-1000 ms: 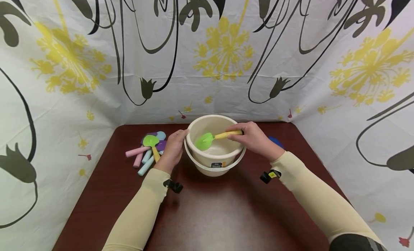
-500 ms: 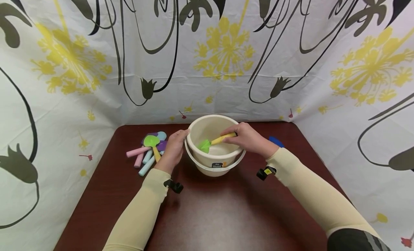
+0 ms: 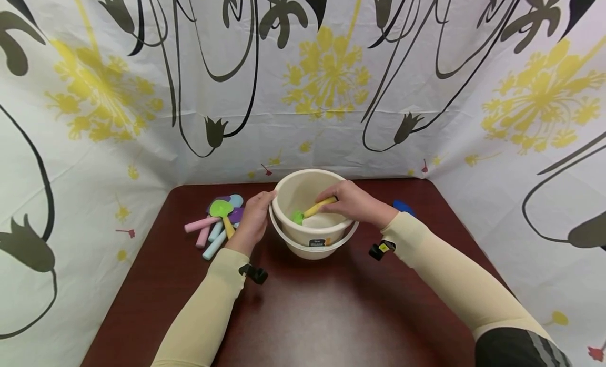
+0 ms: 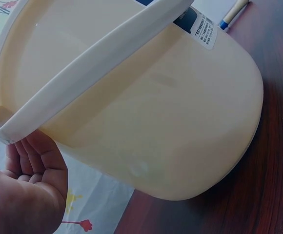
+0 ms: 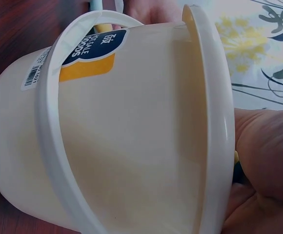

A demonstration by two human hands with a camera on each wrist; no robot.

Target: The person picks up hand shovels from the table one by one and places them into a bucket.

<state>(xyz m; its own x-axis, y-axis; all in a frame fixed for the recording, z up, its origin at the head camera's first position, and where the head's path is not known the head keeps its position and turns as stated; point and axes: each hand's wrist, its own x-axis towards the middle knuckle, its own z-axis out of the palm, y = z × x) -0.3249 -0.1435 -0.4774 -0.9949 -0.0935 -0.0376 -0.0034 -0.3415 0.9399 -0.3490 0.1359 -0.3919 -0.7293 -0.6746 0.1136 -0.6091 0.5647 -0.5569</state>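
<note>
A cream plastic bucket (image 3: 310, 183) stands upright at the back middle of the table, its pale carrying handle (image 4: 88, 73) swung down across the front. My left hand (image 3: 255, 215) grips the bucket's rim on the left side, fingers curled beneath it in the left wrist view. Over the right rim reaches my right hand (image 3: 354, 202), which holds a toy shovel by its yellow handle (image 3: 318, 205). Its green blade (image 3: 297, 217) is down inside the bucket, partly hidden by the front wall. In the right wrist view the wall hides the shovel's blade.
Left of the bucket lies a loose pile of toy shovels, with a green one (image 3: 221, 209) on top and pink handles (image 3: 201, 224) and light-blue handles (image 3: 214, 247) sticking out. A blue object (image 3: 404, 207) lies behind my right wrist. Patterned cloth (image 3: 227, 167) encloses the dark red table (image 3: 303, 314).
My right hand has moved left and inward over the bucket, tilting the shovel and lowering its green blade deeper. The left hand keeps its hold on the rim.
</note>
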